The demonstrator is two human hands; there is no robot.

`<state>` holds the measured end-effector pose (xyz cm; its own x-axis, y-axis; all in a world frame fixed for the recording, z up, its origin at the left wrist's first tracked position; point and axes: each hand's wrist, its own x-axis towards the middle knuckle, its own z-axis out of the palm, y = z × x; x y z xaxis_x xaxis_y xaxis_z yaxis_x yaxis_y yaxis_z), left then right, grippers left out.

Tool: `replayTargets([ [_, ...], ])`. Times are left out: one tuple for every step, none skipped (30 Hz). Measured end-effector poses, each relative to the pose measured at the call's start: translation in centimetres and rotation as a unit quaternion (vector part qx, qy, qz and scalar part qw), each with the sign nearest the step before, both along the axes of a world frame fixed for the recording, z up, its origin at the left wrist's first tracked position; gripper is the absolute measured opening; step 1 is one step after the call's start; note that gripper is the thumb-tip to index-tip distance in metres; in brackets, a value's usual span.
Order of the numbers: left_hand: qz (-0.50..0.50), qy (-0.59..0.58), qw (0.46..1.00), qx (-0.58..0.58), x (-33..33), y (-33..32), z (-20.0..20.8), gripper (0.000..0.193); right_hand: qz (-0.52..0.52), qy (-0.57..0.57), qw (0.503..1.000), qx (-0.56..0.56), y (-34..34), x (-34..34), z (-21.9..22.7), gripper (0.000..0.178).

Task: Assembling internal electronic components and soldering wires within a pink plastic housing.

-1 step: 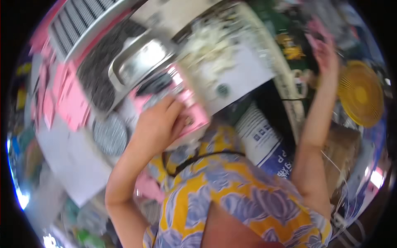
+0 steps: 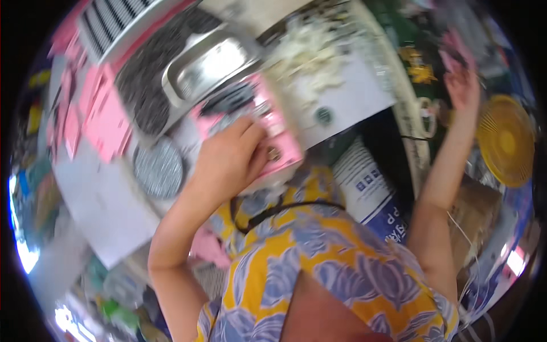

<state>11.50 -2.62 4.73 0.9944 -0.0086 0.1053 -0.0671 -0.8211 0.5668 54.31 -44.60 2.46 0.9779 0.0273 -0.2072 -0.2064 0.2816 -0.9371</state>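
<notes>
My left hand (image 2: pixel 235 149) rests over a pink-topped box (image 2: pixel 288 145) in front of my body. Its fingers are curled in, and whatever they pinch is hidden. On the box lie dark strips (image 2: pixel 229 98) and a small brass-coloured piece (image 2: pixel 274 153) close to my fingertips. Far to the right, my right arm is stretched out. My right hand (image 2: pixel 462 88) is closed at the edge of a crumpled pink piece (image 2: pixel 454 48), its material blurred. A metal tray (image 2: pixel 213 65) stands just beyond the box.
White scraps (image 2: pixel 310 57) lie on a white sheet beside a small green disc (image 2: pixel 323 116). To the left are pink cards (image 2: pixel 105 117) and a round silvery lid (image 2: pixel 158 169). A yellow round basket (image 2: pixel 506 139) and cardboard box (image 2: pixel 476 214) sit at right.
The whole view has shifted, so the table and things appear further right and slightly higher. Both hands keep about the same places against the things near them.
</notes>
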Motion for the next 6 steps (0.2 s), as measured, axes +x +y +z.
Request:
replayTargets([
  [0.028, 0.006, 1.0, 0.005, -0.3, -0.3, 0.0, 0.014, 0.184, 0.001, 0.972, 0.145, 0.2, -2.1, 0.3, 0.033],
  [0.036, 0.018, 0.999, 0.006, -0.5, -0.5, -0.2, 0.013, 0.175, -0.016, 0.966, 0.191, 1.6, -3.8, -0.6, 0.039],
  [0.038, 0.012, 0.999, 0.006, -0.3, -0.7, -0.6, 0.013, 0.186, -0.025, 0.971, 0.15, 4.0, -6.7, -0.6, 0.038],
  [0.05, 0.008, 0.999, -0.006, -0.3, -1.0, -1.0, 0.014, 0.197, -0.04, 0.973, 0.112, 7.9, -10.7, -0.3, 0.038],
  [0.059, 0.002, 0.998, -0.02, -0.3, -1.2, -1.4, 0.014, 0.205, -0.056, 0.975, 0.071, 11.1, -13.9, -0.2, 0.038],
  [0.065, -0.001, 0.998, -0.017, -0.6, -1.4, -1.5, 0.016, 0.252, -0.106, 0.96, -0.065, 12.9, -16.0, -1.6, 0.049],
])
